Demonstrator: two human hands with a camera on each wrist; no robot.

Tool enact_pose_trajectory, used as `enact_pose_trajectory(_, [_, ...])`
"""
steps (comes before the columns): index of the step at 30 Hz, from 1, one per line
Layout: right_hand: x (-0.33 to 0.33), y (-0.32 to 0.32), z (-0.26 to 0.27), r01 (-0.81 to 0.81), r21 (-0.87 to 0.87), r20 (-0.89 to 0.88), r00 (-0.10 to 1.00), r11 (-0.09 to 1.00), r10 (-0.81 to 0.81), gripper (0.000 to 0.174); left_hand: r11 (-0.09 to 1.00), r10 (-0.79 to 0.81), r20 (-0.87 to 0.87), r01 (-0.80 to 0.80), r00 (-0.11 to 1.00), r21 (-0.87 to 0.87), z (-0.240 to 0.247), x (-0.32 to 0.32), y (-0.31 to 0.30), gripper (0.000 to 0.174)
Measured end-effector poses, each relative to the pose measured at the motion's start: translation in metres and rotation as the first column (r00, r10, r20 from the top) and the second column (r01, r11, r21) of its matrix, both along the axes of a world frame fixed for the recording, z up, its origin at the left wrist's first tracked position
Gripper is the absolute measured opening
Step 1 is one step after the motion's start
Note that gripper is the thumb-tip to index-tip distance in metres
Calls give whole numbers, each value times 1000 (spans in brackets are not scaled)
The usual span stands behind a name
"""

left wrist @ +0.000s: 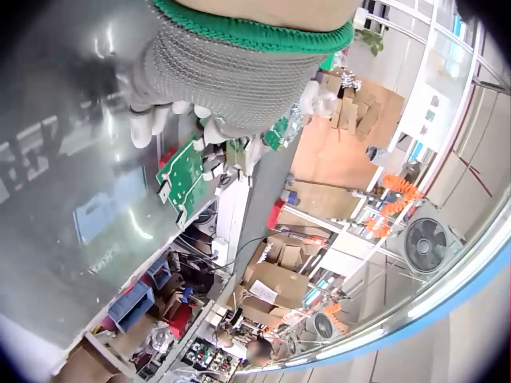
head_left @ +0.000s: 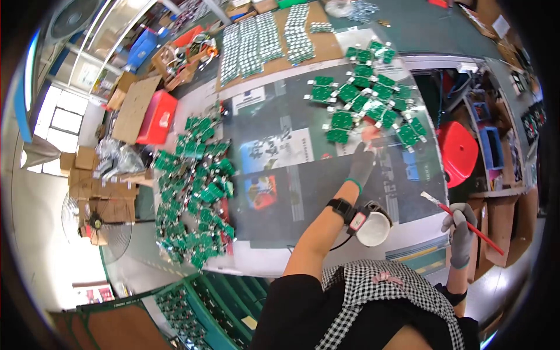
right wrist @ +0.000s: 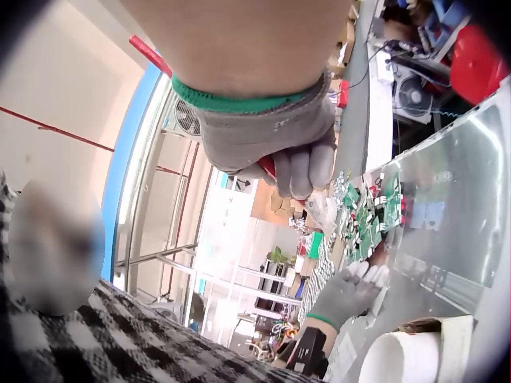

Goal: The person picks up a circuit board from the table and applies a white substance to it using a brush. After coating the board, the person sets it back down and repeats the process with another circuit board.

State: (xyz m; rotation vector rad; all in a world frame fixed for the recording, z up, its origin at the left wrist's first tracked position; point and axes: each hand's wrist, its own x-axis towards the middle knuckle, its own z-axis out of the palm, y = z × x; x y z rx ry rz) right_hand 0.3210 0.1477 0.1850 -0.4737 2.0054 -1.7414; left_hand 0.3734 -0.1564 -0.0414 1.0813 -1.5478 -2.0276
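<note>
In the head view my gloved left hand [head_left: 361,165] reaches over the dark table, fingertips beside a cluster of green circuit boards [head_left: 341,126]. Its fingers look extended in the left wrist view, where the glove [left wrist: 231,80] partly covers a green board [left wrist: 185,177]; whether they touch it is unclear. A small reddish thing [head_left: 369,133] lies by the fingertips. My right hand [head_left: 461,236] grips a red-handled brush [head_left: 484,238], pale tip toward the table. In the right wrist view, the right glove [right wrist: 267,136] is curled round the red handle [right wrist: 149,54].
A white round container [head_left: 373,228] stands at the near edge beside my left forearm. Many green boards [head_left: 201,192] are heaped on the table's left side. Rows of small parts [head_left: 265,38] lie on cardboard at the back. A red stool [head_left: 457,153] stands right of the table.
</note>
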Motion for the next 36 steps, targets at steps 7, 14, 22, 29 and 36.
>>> enact_pose_trajectory(7, [39, -53, 9, -143, 1, 70, 987, 990, 143, 21, 572, 785, 472, -177, 402, -801, 43, 279, -116, 47])
enact_pose_trajectory(14, [70, -81, 34, -223, 25, 117, 969, 975, 219, 20, 687, 698, 712, 212, 71, -695, 58, 333, -188, 43])
enact_pose_trajectory(22, [75, -56, 17, -406, 107, 339, 873, 907, 351, 13, 537, 501, 686, 432, 528, -725, 62, 362, -82, 22])
enact_pose_trajectory(29, [73, -42, -11, -479, 85, 396, 821, 874, 411, 16, 505, 538, 343, 31, 770, -862, 19, 378, -16, 19])
enact_pose_trajectory(36, [77, -52, -48, -506, 149, 459, 797, 850, 394, 14, 927, 284, 356, -350, 890, 135, 48, 345, -37, 31])
